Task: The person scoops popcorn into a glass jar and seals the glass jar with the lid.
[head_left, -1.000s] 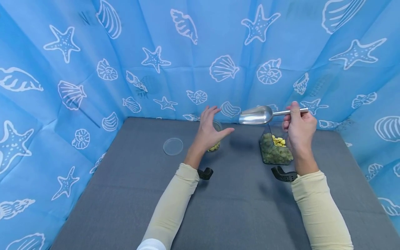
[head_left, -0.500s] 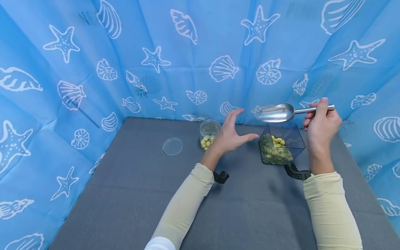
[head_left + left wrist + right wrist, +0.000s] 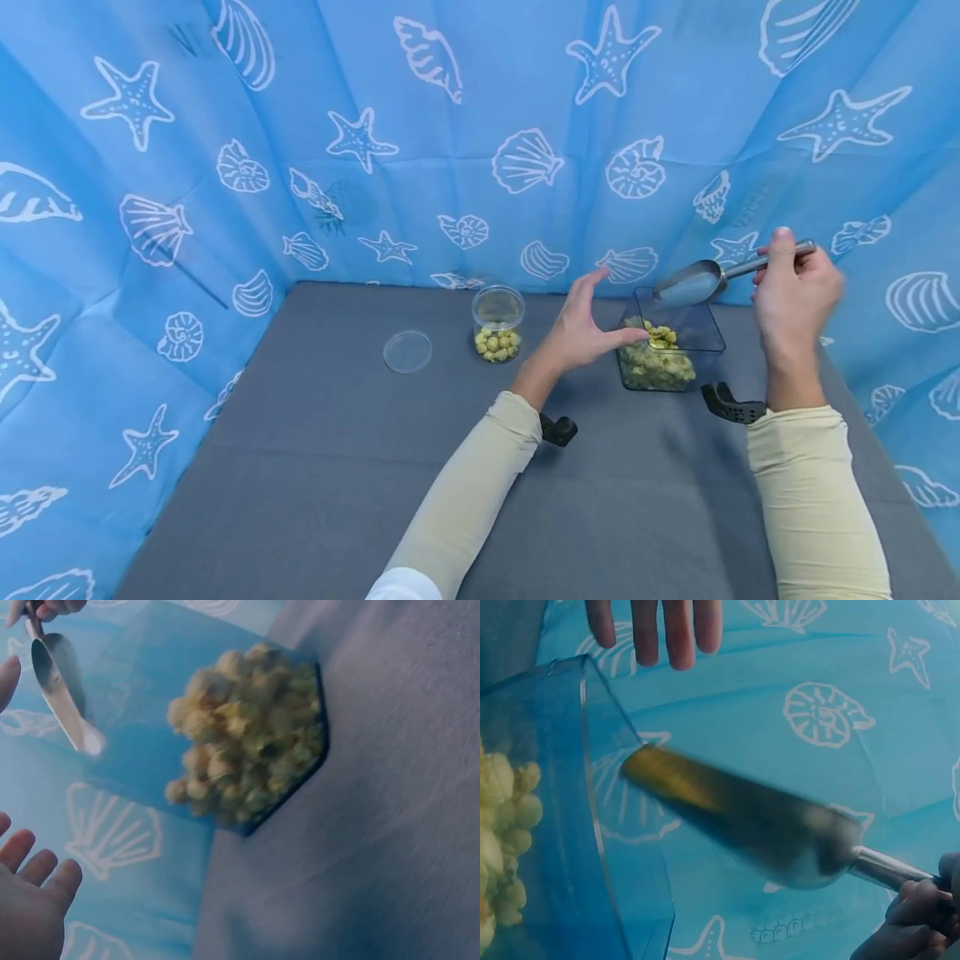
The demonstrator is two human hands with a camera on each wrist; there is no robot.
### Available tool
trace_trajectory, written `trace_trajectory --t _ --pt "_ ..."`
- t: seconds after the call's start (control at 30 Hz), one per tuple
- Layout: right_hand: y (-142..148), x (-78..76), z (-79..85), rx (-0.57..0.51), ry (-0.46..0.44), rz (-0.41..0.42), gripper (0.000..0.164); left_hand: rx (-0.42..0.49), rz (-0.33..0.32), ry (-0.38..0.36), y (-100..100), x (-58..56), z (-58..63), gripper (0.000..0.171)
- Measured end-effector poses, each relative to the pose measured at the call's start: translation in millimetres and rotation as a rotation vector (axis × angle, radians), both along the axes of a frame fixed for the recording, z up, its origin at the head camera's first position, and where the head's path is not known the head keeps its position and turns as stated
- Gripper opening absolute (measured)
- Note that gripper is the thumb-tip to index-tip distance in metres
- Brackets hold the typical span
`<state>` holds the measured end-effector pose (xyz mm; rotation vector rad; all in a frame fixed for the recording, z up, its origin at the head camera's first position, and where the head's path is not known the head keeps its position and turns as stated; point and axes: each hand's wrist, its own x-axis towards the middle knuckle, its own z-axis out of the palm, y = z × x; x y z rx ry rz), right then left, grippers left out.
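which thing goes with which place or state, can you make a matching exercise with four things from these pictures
Column one
1. metal scoop
2. flat round lid
3. round jar
4. square container

Column two (head view)
A. stands farthest right on the grey table
B. held up in the right hand
C. stands upright, yellow pieces inside, between two other listed things
D. lies farthest left

Pairs: 1-B, 2-D, 3-C, 4-A

Grey cloth-covered tabletop [image 3: 315, 467], faintly creased. Set directly on it, left to right: one round transparent lid [image 3: 407, 352], lying flat; one round clear jar [image 3: 498, 313], upright, open-topped, near the lid; one boxy see-through container [image 3: 701, 340], blue-tinted, upright, open-topped, well apart from the jar, toward the right.
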<state>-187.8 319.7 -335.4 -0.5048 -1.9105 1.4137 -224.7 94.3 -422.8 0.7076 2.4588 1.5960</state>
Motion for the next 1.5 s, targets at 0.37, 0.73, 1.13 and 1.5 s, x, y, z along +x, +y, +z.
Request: trace_trajectory --t 0.37,0.73,1.13,1.5 --pt "2 -1.6 -16.8 0.387 -0.287 0.071 0.038 -0.049 -0.020 -0.137 36 5.5 -19.3 0.120" --pt "-8 2.9 -31.3 0.529 -0.375 0.320 0.062 -0.053 -0.004 -0.117 50 7.2 -29.8 0.131" --pt "-10 1.3 -43.6 0.648 -0.458 0.529 0.064 -0.082 -0.031 -0.087 58 7.3 -28.3 0.125" --pt "-10 -4.8 -64.1 0.604 -0.399 0.495 0.058 -0.137 -0.041 -0.047 60 1.1 -22.1 0.125"
